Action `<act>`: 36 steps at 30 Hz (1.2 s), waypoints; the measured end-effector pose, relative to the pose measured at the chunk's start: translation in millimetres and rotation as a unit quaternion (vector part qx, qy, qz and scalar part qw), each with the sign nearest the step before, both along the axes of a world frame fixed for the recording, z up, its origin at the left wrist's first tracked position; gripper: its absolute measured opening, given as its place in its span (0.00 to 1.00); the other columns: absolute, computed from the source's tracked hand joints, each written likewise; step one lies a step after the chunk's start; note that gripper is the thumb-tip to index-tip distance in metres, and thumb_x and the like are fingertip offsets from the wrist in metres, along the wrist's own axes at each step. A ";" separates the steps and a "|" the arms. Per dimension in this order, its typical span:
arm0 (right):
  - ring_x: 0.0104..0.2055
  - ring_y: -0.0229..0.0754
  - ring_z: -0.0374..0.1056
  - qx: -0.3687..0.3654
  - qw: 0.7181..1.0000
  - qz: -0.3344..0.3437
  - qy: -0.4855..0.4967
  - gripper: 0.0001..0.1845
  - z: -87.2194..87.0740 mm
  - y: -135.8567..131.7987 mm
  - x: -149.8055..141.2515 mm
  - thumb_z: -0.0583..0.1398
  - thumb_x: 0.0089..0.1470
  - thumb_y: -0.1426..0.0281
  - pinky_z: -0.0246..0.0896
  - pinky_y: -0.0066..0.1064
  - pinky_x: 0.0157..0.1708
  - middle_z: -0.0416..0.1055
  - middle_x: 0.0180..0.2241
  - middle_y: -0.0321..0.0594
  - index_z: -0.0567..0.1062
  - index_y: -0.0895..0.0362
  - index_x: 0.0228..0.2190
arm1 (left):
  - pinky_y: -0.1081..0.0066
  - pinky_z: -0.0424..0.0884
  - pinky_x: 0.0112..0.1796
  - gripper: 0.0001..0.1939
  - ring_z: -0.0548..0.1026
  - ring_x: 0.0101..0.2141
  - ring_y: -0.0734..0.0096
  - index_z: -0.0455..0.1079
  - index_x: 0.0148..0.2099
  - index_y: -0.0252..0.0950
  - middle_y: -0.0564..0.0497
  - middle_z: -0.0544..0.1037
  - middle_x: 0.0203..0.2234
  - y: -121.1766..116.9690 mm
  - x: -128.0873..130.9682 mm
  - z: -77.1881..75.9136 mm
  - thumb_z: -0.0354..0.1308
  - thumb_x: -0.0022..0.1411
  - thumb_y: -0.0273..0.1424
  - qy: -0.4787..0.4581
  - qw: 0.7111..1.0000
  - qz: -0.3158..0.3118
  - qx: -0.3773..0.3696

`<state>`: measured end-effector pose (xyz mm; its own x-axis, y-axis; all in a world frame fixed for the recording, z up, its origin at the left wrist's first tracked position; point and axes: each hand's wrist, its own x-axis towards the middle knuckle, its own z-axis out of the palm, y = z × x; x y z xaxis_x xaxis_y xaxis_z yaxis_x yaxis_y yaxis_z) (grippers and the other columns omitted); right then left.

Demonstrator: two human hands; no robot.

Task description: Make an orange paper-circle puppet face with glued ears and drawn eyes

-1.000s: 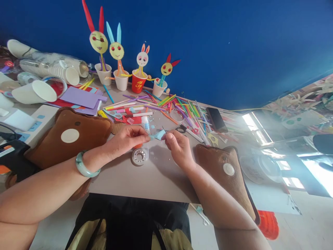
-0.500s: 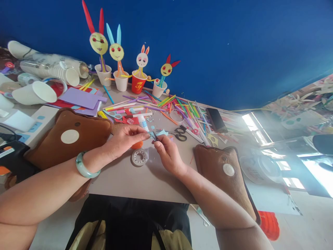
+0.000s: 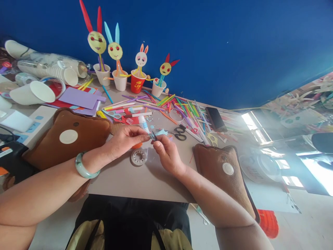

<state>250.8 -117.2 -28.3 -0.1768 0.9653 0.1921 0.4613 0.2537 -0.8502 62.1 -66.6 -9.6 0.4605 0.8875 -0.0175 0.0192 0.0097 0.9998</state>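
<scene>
Left hand (image 3: 125,139): thumb and fingertips pinched on a small light-blue piece (image 3: 152,136), over the table (image 3: 119,184). Right hand (image 3: 169,152): fingers closed on a small dark-tipped tool (image 3: 154,135), its tip at the piece. Tape roll (image 3: 138,157) lies just below; black-handled scissors (image 3: 180,133) rest beyond the right hand.

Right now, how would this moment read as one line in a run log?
left hand: pinching something small | right hand: gripping small dark tool | tape roll, black-handled scissors: lying nearby
</scene>
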 end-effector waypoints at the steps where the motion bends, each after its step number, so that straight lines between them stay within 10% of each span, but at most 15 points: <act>1: 0.24 0.35 0.53 0.000 1.000 0.001 0.002 0.27 0.0 0.0 -0.1 0.48 0.63 0.43 0.51 0.29 0.25 0.59 0.22 0.32 0.66 0.55 0.32 | 0.75 0.60 0.24 0.15 0.63 0.22 0.77 0.79 0.31 0.35 0.55 0.70 0.19 0.0 0.0 0.1 0.67 0.55 0.43 0.000 1.000 -0.001 0.002; 36: 0.23 0.35 0.54 -0.003 1.000 0.004 0.002 0.29 0.2 0.2 1.3 0.48 0.62 0.42 0.52 0.29 0.24 0.59 0.21 0.32 0.67 0.54 0.31 | 0.74 0.57 0.23 0.14 0.62 0.21 0.78 0.78 0.31 0.36 0.56 0.66 0.18 -0.8 -1.2 2.0 0.66 0.56 0.43 -0.003 0.999 -0.031 -0.016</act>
<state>252.1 -117.0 -28.1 -0.1844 0.9649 0.1869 0.4565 0.2525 -0.8532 60.9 -67.4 -7.5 0.5144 0.8565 -0.0426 0.0156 0.0403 0.9991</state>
